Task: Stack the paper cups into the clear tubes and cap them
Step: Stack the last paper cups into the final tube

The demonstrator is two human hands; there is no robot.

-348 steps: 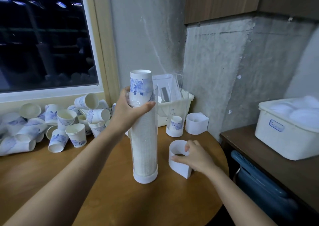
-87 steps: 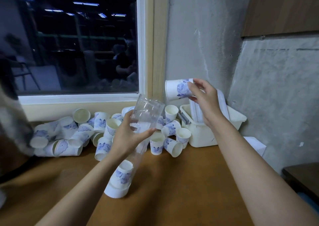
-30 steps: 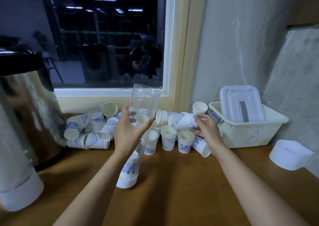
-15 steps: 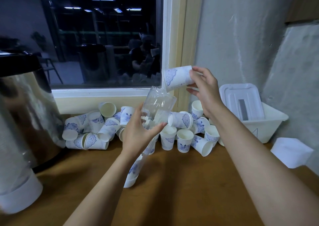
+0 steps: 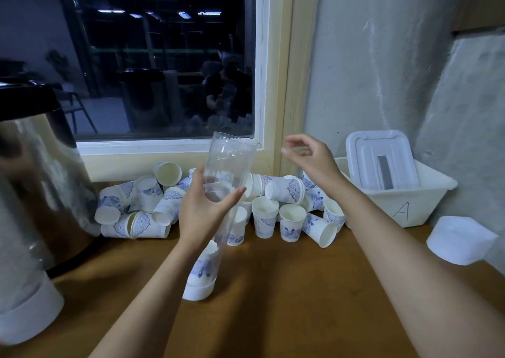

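My left hand (image 5: 203, 210) grips a clear tube (image 5: 229, 166) around its middle. The tube leans slightly right and stands on the wooden table (image 5: 273, 303) in a white cap (image 5: 197, 290). A few blue-patterned paper cups (image 5: 203, 264) sit stacked at its bottom. My right hand (image 5: 310, 156) hovers beside the tube's open top, fingers loosely curled, holding nothing. A pile of loose paper cups (image 5: 273, 207) lies under the window behind the tube.
A white bin (image 5: 426, 193) marked A, with a lid leaning in it, stands at the right wall. A spare white cap (image 5: 461, 241) lies at the right edge. A steel urn (image 5: 35, 180) and a filled capped tube (image 5: 27, 303) stand at left.
My right hand held a cup over the tube's mouth half a second ago; now that hand is empty and the cup is out of it. The tube stands more upright.
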